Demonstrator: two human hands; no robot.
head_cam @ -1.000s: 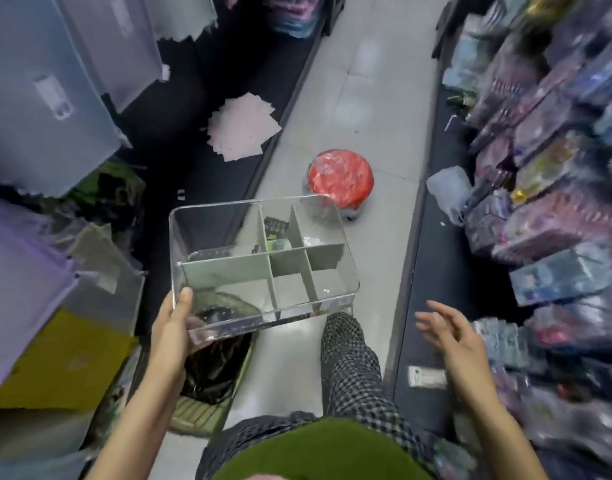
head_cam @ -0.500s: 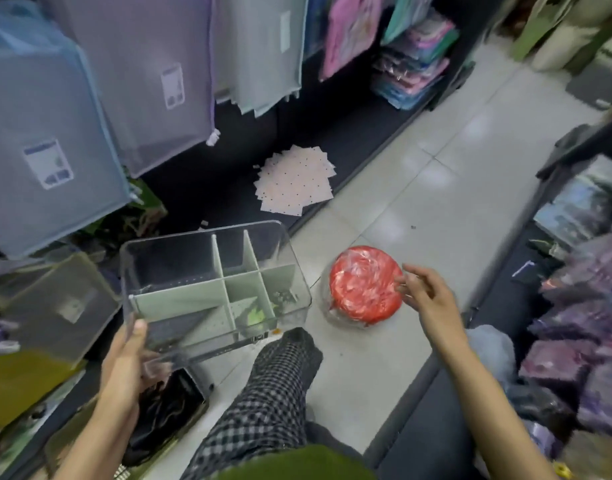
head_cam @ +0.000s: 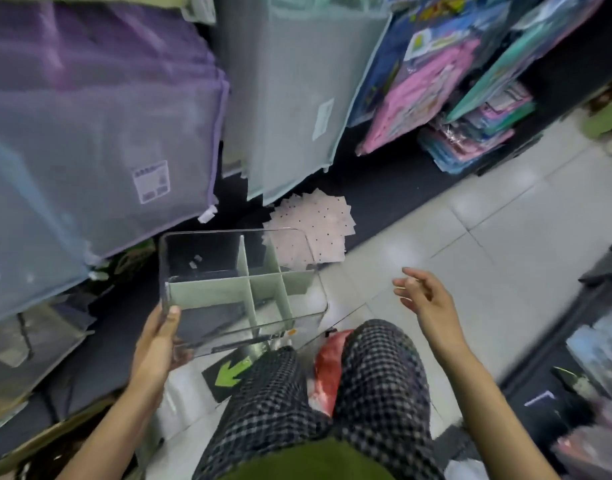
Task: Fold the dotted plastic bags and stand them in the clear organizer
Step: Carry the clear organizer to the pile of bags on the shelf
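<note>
The clear organizer (head_cam: 207, 258) with pale green dividers is held up in the air, empty, in front of me. My left hand (head_cam: 155, 344) grips its near left corner, thumb on the inside wall. A fanned pile of pink dotted plastic bags (head_cam: 318, 223) lies flat on the black shelf base just beyond the organizer, partly seen through its clear wall. My right hand (head_cam: 426, 299) hovers over the tiled floor to the right, fingers loosely spread, holding nothing.
Large mesh pouches (head_cam: 100, 133) hang at the left above the black shelf base. Pink and blue packets (head_cam: 471, 133) are stacked at the upper right. A red wrapped bundle (head_cam: 329, 368) sits between my checked-trouser knees. More goods (head_cam: 595, 348) line the right edge.
My view has turned left and closer to the shelf. My left hand carried the organizer toward the dotted bags, and the red bundle now lies between my knees.
</note>
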